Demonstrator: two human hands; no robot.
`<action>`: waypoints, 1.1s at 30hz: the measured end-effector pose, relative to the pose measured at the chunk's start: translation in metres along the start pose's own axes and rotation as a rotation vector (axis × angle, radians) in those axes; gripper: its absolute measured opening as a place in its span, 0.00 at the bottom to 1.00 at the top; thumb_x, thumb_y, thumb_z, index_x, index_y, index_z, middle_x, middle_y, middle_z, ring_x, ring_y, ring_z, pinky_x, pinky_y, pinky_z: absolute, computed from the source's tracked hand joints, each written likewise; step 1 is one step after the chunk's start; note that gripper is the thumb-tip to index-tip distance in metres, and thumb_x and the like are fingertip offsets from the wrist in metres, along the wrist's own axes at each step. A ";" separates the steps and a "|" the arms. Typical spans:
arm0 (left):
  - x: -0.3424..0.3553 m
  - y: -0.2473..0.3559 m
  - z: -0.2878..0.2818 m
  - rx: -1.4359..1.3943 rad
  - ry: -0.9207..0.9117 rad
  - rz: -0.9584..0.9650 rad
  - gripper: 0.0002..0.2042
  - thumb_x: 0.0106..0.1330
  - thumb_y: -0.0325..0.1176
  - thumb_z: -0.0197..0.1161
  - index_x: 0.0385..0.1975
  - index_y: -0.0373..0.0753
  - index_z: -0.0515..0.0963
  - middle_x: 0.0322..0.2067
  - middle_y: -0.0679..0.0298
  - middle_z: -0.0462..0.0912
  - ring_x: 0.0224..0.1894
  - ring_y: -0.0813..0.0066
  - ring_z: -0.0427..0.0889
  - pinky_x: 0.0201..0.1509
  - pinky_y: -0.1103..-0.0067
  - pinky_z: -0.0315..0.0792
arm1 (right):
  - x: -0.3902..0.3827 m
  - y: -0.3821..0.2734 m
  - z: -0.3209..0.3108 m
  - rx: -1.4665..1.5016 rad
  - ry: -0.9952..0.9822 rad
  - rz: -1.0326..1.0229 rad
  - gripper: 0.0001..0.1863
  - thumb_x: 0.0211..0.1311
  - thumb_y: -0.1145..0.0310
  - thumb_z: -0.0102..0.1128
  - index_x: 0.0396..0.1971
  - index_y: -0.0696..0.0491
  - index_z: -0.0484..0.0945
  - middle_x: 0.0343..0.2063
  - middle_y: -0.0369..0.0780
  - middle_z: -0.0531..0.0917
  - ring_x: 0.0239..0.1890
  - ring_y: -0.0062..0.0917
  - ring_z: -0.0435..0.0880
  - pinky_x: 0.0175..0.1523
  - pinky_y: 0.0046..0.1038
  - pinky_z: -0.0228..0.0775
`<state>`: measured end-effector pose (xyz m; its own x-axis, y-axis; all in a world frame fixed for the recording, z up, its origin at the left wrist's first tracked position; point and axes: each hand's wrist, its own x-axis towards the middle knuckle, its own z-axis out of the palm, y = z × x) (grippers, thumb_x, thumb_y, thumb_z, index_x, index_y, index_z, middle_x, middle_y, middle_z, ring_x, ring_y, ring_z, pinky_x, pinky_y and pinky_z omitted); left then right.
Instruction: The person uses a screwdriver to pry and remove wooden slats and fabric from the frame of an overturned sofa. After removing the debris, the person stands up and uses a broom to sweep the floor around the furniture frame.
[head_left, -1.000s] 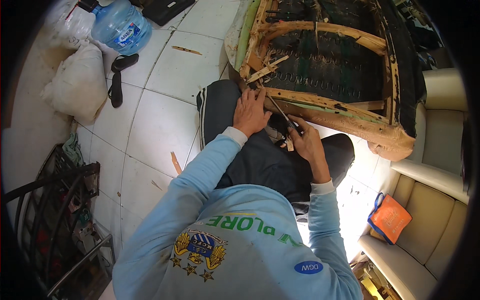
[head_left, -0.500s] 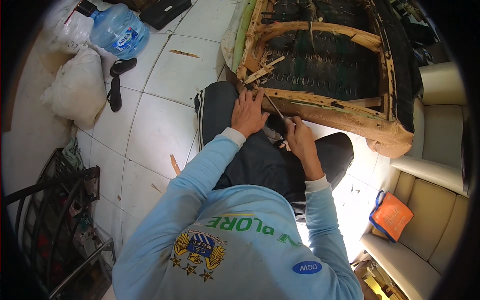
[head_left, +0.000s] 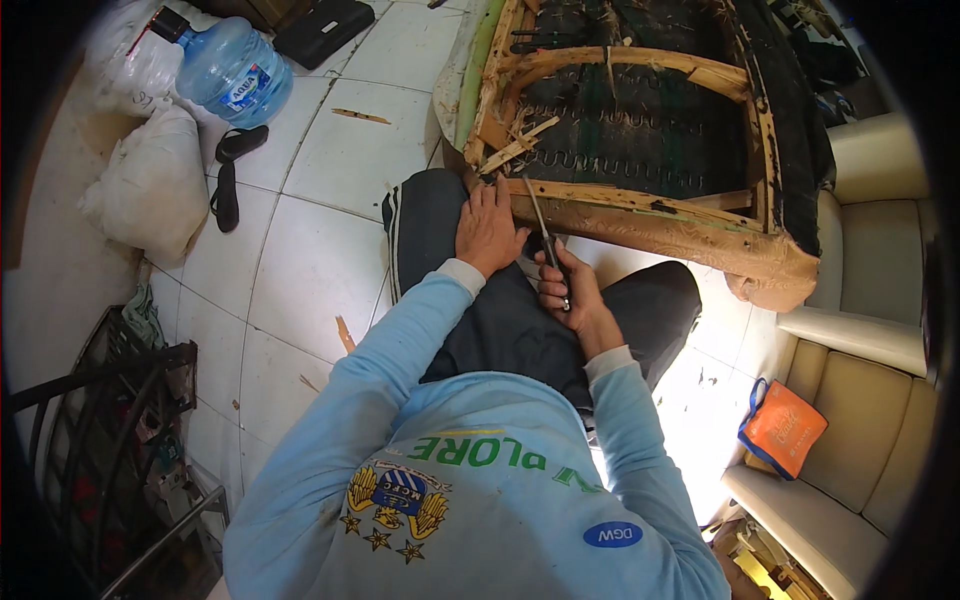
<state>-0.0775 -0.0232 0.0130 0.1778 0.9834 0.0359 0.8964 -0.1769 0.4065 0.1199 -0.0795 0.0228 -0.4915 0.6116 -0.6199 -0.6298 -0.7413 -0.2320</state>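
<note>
Your right hand (head_left: 578, 290) has shifted leftward since the earlier frame and turned, so that the screwdriver-like tool (head_left: 556, 262) now stands steeper, with more of its black handle exposed. Your fingers are closed around that handle; the metal shaft points up toward the near left corner of the wooden frame (head_left: 640, 200), its tip close to your left fingertips. Whether the tip touches the wood cannot be told. Your left hand (head_left: 487, 230) lies palm down, empty as far as visible, its fingers extended to the same corner. Splintered wood strips (head_left: 518, 147) lie across this corner, just beyond your fingers. Inside the frame, zigzag springs (head_left: 620, 165) cross dark backing; brown fabric (head_left: 630, 224) hangs along the near rail. Your bent legs, in dark trousers (head_left: 520, 320), sit directly before it, on white floor tiles (head_left: 310, 230).
</note>
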 end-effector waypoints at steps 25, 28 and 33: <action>0.042 -0.063 -0.042 -0.084 -0.284 -0.282 0.25 0.70 0.48 0.59 0.59 0.36 0.74 0.44 0.48 0.88 0.51 0.45 0.86 0.55 0.54 0.76 | -0.051 0.020 0.066 -1.773 0.616 -0.649 0.22 0.63 0.65 0.65 0.58 0.49 0.80 0.45 0.49 0.88 0.48 0.48 0.86 0.52 0.45 0.79; 0.033 -0.063 -0.040 -0.057 -0.256 -0.179 0.23 0.67 0.47 0.67 0.58 0.44 0.80 0.43 0.52 0.89 0.50 0.48 0.86 0.54 0.56 0.76 | -0.050 0.023 0.060 -1.769 0.617 -0.612 0.23 0.64 0.64 0.64 0.59 0.49 0.80 0.44 0.49 0.88 0.47 0.49 0.87 0.52 0.45 0.79; 0.040 -0.069 -0.023 0.150 -0.047 0.038 0.14 0.64 0.44 0.72 0.47 0.48 0.88 0.40 0.58 0.88 0.48 0.59 0.84 0.55 0.58 0.71 | -0.050 0.029 0.065 -1.729 0.663 -0.595 0.22 0.64 0.64 0.64 0.58 0.49 0.80 0.44 0.50 0.88 0.47 0.50 0.87 0.51 0.45 0.79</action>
<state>-0.1418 0.0291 0.0074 0.2288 0.9735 0.0045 0.9384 -0.2218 0.2650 0.0870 -0.1138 0.0961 0.0563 0.9692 -0.2399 0.7772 -0.1934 -0.5988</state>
